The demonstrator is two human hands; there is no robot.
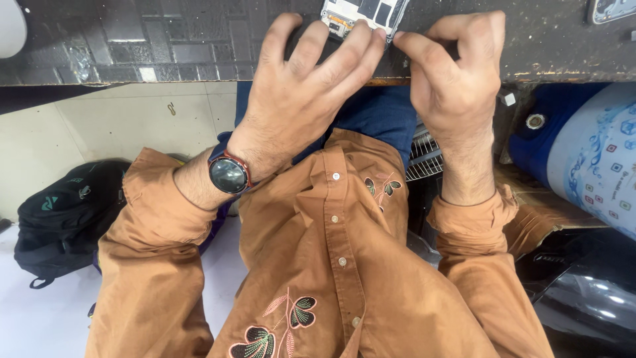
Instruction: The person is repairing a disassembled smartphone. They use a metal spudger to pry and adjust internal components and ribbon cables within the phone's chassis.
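Head view: looks down the person's front onto the near edge of a dark desk [165,46].
Opened phone: a small device [363,14] with its back off and inner parts showing lies on the desk at 12 o'clock, partly cut off by the top of the picture.
Left hand: the left hand [301,86] rests with spread fingers on the device's lower left edge; its grip is a loose press rather than a closed hold. A round dark watch [229,174] sits on the wrist.
Right hand: the right hand [457,73] has its fingers curled, the tips pinching narrowly at the device's lower right corner; what lies between them I cannot tell.
Containers: a large blue water jug [583,152] lies at 3 o'clock under the desk edge; its contents are not visible.
Around: a black backpack [69,212] sits on the floor at 9 o'clock; a wire rack [424,156] shows behind the right forearm.
In the way: the fingers hide the device's lower edge.
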